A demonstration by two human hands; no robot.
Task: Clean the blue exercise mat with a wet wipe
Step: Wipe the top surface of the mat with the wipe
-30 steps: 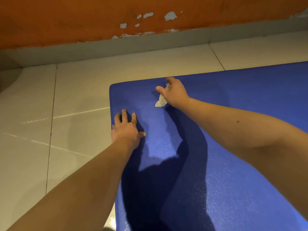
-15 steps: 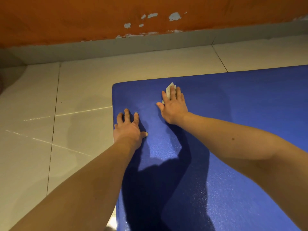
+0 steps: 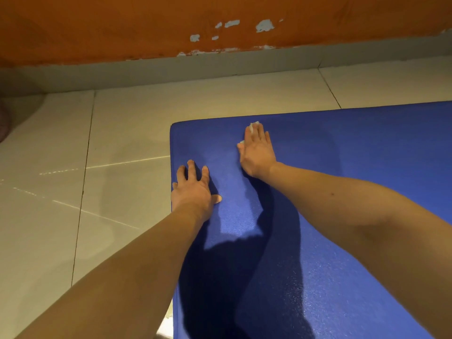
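Blue exercise mat (image 3: 354,167) lies flat on the pale tiled floor (image 3: 122,143), and I can see its far-left corner, with a strip of tile between it and the grey skirting (image 3: 195,67) below the orange wall (image 3: 122,25). My right hand (image 3: 256,152) presses flat on the mat close to the far edge, a little in from that corner, fingers straight and together. The wet wipe (image 3: 254,124) is under it, with only a white bit showing past the fingertips and a scrap at the thumb side. My left hand (image 3: 193,189) rests palm down at the mat's left edge, nearer to me, fingers spread and holding nothing. The two hands are apart, with bare mat between them. Both arms cast shadows across the near part of the mat.
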